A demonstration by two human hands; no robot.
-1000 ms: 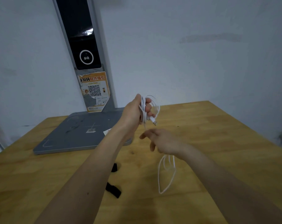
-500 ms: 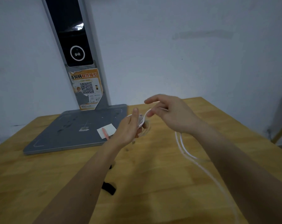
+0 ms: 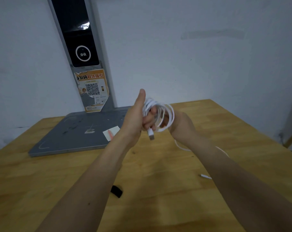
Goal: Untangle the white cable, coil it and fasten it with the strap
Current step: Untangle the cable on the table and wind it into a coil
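Looping round the left hand (image 3: 135,121), white cable (image 3: 165,118); right hand (image 3: 182,126) seemingly touching.

The fingers of the right hand (image 3: 180,124) are hidden behind the loops of the white cable (image 3: 160,114) and the left hand (image 3: 138,118); whether a strand is gripped by them cannot be told. The loops are motion-blurred, so single turns cannot be counted. The loose run of cable is covered by the right forearm between the near right of the wrist and the small plug (image 3: 206,176) lying on the table (image 3: 242,131). The black strap (image 3: 116,191) is partly covered by the left forearm. The gray stand (image 3: 78,131) is cut off by the top edge. The small print on its orange sticker (image 3: 92,89) cannot be read.
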